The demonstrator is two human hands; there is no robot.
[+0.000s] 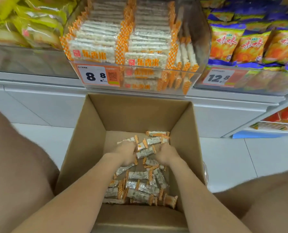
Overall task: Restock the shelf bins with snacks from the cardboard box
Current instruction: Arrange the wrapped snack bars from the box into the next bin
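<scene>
An open cardboard box (96,132) stands on the floor below the shelf, its bottom strewn with several small orange-and-white snack bars (145,185). Both my arms reach down into it. My left hand (125,153) is curled over bars on the left of the pile, and my right hand (166,153) is curled over bars on the right. A few bars (147,149) lie between the two hands. Above the box, a clear shelf bin (156,78) holds rows of the same orange-and-white bars.
A bin of yellow-green packets (27,27) sits on the left, and a bin of orange-and-blue bags (250,46) on the right. Price tags read 8.8 (96,75) and 12.8 (219,78). My knees flank the box. White cabinet fronts and floor tiles lie behind.
</scene>
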